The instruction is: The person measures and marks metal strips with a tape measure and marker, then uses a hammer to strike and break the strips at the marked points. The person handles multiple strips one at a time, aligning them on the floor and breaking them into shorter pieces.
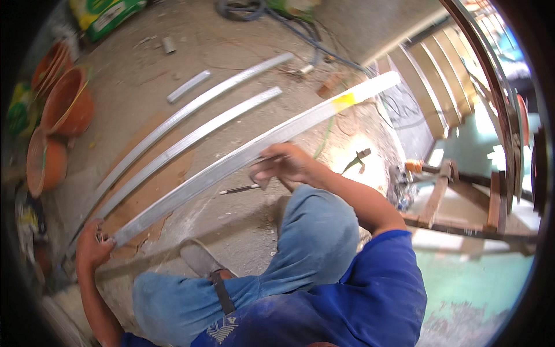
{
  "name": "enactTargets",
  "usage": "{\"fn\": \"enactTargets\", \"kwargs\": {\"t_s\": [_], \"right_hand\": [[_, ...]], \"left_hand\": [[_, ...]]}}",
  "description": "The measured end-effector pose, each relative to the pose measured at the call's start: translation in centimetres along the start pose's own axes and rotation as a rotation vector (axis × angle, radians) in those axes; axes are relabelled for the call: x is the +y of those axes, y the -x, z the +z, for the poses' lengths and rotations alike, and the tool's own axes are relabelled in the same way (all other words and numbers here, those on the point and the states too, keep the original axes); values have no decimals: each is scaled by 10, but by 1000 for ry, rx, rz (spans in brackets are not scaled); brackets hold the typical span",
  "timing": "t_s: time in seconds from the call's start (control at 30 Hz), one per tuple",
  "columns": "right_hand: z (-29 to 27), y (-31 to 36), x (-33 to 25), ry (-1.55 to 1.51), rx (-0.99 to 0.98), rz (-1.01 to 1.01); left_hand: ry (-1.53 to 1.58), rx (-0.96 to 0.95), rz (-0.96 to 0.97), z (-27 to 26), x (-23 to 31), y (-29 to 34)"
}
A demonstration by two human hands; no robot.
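A long silvery metal channel [202, 178] slants from lower left to upper right in front of me, with a yellow patch near its far end. My left hand [95, 246] is closed on its near left end. Around the middle, my right hand [286, 165] grips the lower edge with curled fingers, partly blurred. Beyond it lie two more metal channels, a longer one [196, 103] and a nearer one [231, 118], plus a short metal piece [189, 87]. A dark, thin pen-like tool [240, 189] lies on the floor below the channel.
Dark-handled pliers or snips [358, 162] lie in a sunlit patch at right. Orange buckets [66, 101] stand at left, near a green-yellow bag [110, 17]. Brown cardboard [156, 225] lies beneath the channels. A blue-grey hose [283, 23] winds at the back; wooden framing [442, 191] stands at right.
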State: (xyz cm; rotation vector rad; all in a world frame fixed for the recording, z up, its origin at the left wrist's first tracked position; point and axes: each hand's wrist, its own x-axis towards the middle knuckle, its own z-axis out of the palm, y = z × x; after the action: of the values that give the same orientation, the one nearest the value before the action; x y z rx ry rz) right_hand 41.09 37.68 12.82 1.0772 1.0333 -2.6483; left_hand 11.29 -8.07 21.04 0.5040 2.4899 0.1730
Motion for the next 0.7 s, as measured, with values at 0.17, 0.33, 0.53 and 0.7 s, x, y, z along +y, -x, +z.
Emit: {"fn": "enactTargets", "kwargs": {"t_s": [0.17, 0.33, 0.53, 0.7], "right_hand": [[-35, -28, 58, -34, 37, 43], [-72, -54, 99, -136, 115, 23], [-105, -43, 102, -57, 278, 139], [-105, -16, 81, 256, 289, 209]], "left_hand": [[-77, 32, 395, 6, 83, -19], [-90, -189, 503, 12, 167, -42], [103, -523, 351, 57, 231, -56], [185, -618, 331, 117, 216, -78]]}}
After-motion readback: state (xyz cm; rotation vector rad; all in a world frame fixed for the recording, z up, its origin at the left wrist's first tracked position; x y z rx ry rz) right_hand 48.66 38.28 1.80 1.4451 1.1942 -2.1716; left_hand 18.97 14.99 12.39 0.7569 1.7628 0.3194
